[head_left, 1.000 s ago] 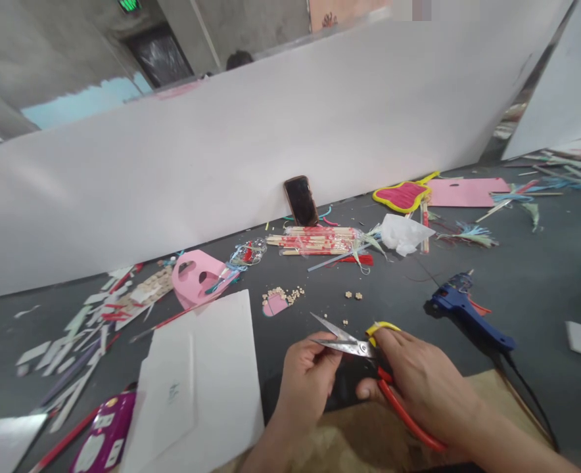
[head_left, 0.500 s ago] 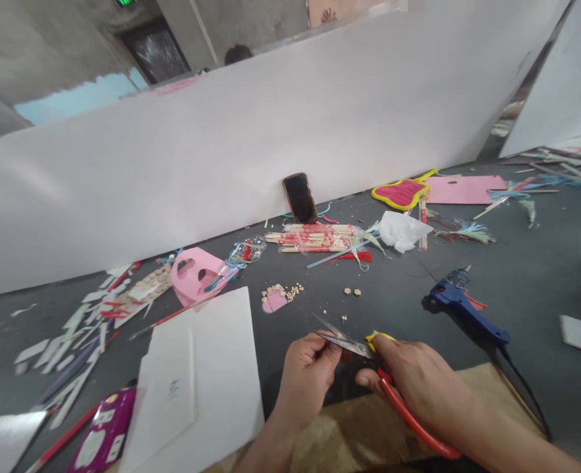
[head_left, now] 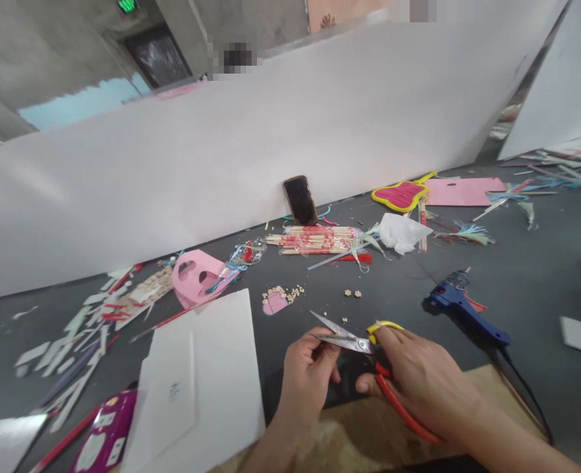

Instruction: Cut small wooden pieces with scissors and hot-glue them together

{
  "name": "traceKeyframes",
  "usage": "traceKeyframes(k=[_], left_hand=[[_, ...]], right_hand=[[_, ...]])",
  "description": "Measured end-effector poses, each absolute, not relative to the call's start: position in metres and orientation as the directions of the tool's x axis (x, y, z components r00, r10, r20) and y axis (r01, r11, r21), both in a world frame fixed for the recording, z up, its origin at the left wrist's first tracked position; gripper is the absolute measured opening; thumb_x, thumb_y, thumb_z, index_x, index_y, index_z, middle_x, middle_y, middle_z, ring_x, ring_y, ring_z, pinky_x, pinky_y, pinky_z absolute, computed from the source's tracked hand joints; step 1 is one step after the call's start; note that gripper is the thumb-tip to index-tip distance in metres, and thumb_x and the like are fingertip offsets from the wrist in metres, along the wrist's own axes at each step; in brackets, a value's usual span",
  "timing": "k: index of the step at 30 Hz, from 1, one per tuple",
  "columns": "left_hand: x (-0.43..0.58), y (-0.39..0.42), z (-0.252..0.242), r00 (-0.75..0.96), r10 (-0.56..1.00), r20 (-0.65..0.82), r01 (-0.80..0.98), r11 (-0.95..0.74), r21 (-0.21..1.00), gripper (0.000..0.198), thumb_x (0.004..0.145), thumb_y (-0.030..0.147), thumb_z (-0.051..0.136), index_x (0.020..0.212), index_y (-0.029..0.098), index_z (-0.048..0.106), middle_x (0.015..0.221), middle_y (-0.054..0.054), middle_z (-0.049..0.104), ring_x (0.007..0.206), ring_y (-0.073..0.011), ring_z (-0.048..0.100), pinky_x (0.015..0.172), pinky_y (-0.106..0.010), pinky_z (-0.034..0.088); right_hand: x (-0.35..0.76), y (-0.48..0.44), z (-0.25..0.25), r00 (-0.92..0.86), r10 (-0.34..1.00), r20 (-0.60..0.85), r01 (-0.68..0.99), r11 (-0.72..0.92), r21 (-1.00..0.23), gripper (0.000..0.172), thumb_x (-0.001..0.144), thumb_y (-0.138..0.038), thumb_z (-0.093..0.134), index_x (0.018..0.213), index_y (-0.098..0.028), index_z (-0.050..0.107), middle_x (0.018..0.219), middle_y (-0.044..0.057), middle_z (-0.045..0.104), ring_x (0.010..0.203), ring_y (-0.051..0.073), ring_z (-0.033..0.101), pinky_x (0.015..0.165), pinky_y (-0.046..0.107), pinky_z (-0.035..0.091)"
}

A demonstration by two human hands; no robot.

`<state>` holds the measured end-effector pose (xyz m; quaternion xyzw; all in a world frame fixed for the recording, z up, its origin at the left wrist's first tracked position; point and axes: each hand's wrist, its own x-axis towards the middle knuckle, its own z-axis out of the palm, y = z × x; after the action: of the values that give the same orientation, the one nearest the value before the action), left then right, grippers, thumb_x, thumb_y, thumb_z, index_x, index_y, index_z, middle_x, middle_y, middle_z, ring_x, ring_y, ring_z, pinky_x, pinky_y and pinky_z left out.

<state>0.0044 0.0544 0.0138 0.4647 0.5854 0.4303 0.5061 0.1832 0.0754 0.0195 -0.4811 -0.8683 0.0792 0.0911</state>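
A pair of scissors [head_left: 344, 340] with red and yellow handles is gripped in my right hand [head_left: 413, 371], its blades spread apart and pointing left. My left hand [head_left: 305, 381] is closed in a pinch right at the lower blade; whatever lies between its fingertips is too small or hidden to make out. Beyond the blades, two small flower-shaped wooden pieces [head_left: 353, 293] lie on the dark table. A little pink card [head_left: 275, 302] with several tiny wooden pieces around it rests further left.
A blue glue gun [head_left: 468, 309] lies at right, its cord trailing toward me. White boards [head_left: 206, 374] cover the left front beside a purple package [head_left: 107, 430]. A phone [head_left: 300, 199] leans on the white partition [head_left: 251, 144], behind wrapped sticks [head_left: 320, 239]. Brown cardboard [head_left: 349, 437] lies under my forearms.
The scissors' blades have opened wider, and the handles have turned slightly in my right hand. My left hand stays nearly in place, still pinched.
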Motion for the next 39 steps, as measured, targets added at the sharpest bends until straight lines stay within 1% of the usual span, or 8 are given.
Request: traceKeyframes(k=[3, 7, 10, 16, 22, 26, 31, 39], left_hand=[[0.004, 0.053, 0.017, -0.025, 0.976, -0.216, 0.073, 0.217, 0.973, 0.024, 0.079, 0.033, 0.055, 0.064, 0.014, 0.06, 0.045, 0.006, 0.039, 0.039, -0.0066, 0.04, 0.041, -0.019, 0.029], [0.0, 0.054, 0.021, 0.086, 0.957, -0.276, 0.017, 0.276, 0.961, 0.021, 0.078, 0.028, 0.056, 0.069, 0.012, 0.067, 0.052, 0.002, 0.054, 0.035, -0.0033, 0.035, 0.039, -0.019, 0.024], [-0.002, 0.054, 0.023, 0.146, 0.928, -0.343, -0.025, 0.35, 0.936, 0.019, 0.075, 0.026, 0.058, 0.071, 0.011, 0.068, 0.061, -0.003, 0.062, 0.034, -0.0014, 0.032, 0.037, -0.018, 0.021], [-0.001, 0.055, 0.022, 0.167, 0.924, -0.343, -0.036, 0.353, 0.935, 0.024, 0.078, 0.031, 0.056, 0.074, 0.01, 0.066, 0.063, -0.004, 0.062, 0.033, -0.0013, 0.031, 0.035, -0.018, 0.02], [0.003, 0.049, 0.017, -0.006, 0.979, -0.202, 0.25, 0.197, 0.948, 0.028, 0.084, 0.038, 0.051, 0.083, 0.014, 0.066, 0.057, 0.001, 0.054, 0.044, -0.0077, 0.046, 0.045, -0.019, 0.035], [0.005, 0.046, 0.016, -0.075, 0.992, -0.104, 0.354, 0.124, 0.927, 0.028, 0.085, 0.037, 0.05, 0.08, 0.016, 0.069, 0.056, 0.001, 0.053, 0.046, -0.0091, 0.045, 0.046, -0.02, 0.035], [0.004, 0.05, 0.023, 0.007, 0.976, -0.22, 0.174, 0.215, 0.961, 0.028, 0.082, 0.034, 0.052, 0.069, 0.014, 0.068, 0.045, 0.004, 0.04, 0.039, -0.0067, 0.035, 0.04, -0.019, 0.026], [0.001, 0.056, 0.025, 0.142, 0.927, -0.347, -0.037, 0.355, 0.934, 0.02, 0.077, 0.028, 0.057, 0.072, 0.01, 0.067, 0.06, -0.003, 0.06, 0.034, -0.0018, 0.03, 0.036, -0.019, 0.018]], right_hand=[[0.186, 0.074, 0.019, -0.529, 0.842, 0.104, 0.811, 0.538, -0.23, 0.037, 0.078, -0.057, 0.051, 0.081, -0.021, 0.046, 0.075, 0.008, 0.063, 0.071, 0.028, 0.064, 0.057, 0.035, 0.045], [0.188, 0.073, 0.015, -0.548, 0.833, 0.074, 0.799, 0.548, -0.247, 0.03, 0.08, -0.047, 0.053, 0.087, -0.019, 0.047, 0.082, 0.01, 0.064, 0.077, 0.028, 0.064, 0.061, 0.036, 0.047], [0.188, 0.07, 0.01, -0.562, 0.826, 0.038, 0.791, 0.551, -0.267, 0.023, 0.083, -0.041, 0.052, 0.088, -0.019, 0.047, 0.08, 0.008, 0.064, 0.074, 0.027, 0.065, 0.06, 0.035, 0.047], [0.187, 0.066, 0.006, -0.564, 0.826, 0.02, 0.787, 0.545, -0.291, 0.018, 0.088, -0.038, 0.046, 0.081, -0.022, 0.044, 0.068, 0.003, 0.064, 0.062, 0.024, 0.065, 0.052, 0.031, 0.041], [0.185, 0.066, 0.003, -0.517, 0.855, 0.02, 0.821, 0.503, -0.271, 0.025, 0.091, -0.043, 0.037, 0.076, -0.023, 0.041, 0.059, 0.002, 0.063, 0.055, 0.024, 0.064, 0.047, 0.03, 0.034], [0.184, 0.066, 0.007, -0.506, 0.862, 0.005, 0.822, 0.485, -0.299, 0.03, 0.086, -0.052, 0.041, 0.077, -0.023, 0.041, 0.068, 0.006, 0.063, 0.061, 0.025, 0.063, 0.051, 0.031, 0.04], [0.184, 0.067, 0.012, -0.527, 0.85, -0.002, 0.801, 0.496, -0.335, 0.036, 0.079, -0.058, 0.049, 0.08, -0.022, 0.042, 0.077, 0.009, 0.063, 0.072, 0.027, 0.063, 0.06, 0.036, 0.046], [0.186, 0.065, 0.008, -0.54, 0.841, 0.028, 0.79, 0.519, -0.326, 0.02, 0.088, -0.041, 0.047, 0.081, -0.022, 0.045, 0.07, 0.005, 0.064, 0.066, 0.023, 0.065, 0.056, 0.031, 0.043]])
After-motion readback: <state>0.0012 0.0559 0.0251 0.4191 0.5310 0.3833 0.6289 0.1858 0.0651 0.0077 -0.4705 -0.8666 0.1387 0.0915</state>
